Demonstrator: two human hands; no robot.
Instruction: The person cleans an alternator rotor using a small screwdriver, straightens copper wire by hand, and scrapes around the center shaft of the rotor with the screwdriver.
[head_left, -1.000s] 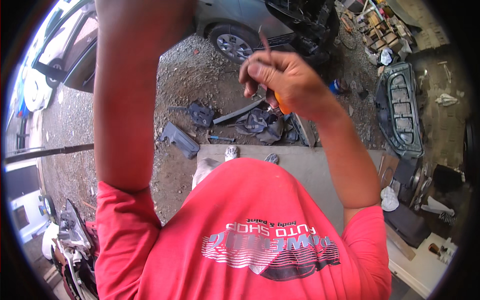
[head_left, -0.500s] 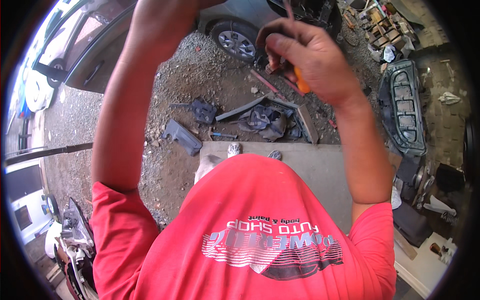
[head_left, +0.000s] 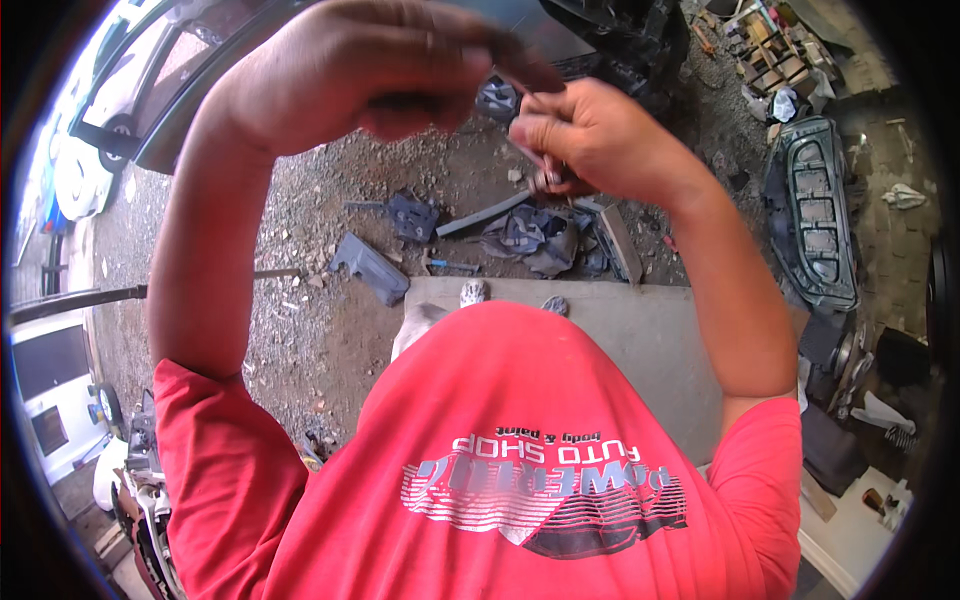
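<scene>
My right hand (head_left: 610,135) is raised in front of me with its fingers closed round a thin tool (head_left: 549,168). Only part of its narrow shaft shows now; the earlier view, with an orange handle in the palm, makes it look like a screwdriver. My left hand (head_left: 350,80) is lifted to the same height, smeared by motion. Its foremost fingers reach across to the right hand's fingertips, and whether they grip anything is hidden. Beyond both hands stands a dark grey car body (head_left: 470,30) with a wheel (head_left: 497,100) partly covered by them.
On the gravel lie a grey plastic panel (head_left: 368,268), a dark plastic part (head_left: 412,217), a blue-handled hammer (head_left: 452,265) and a heap of dark cloth (head_left: 540,240). A concrete slab (head_left: 640,320) is underfoot. A large car panel (head_left: 812,215) rests at the right.
My left hand has come down into view and reached right, towards the right hand. The right hand has lowered slightly and turned; the orange handle no longer shows.
</scene>
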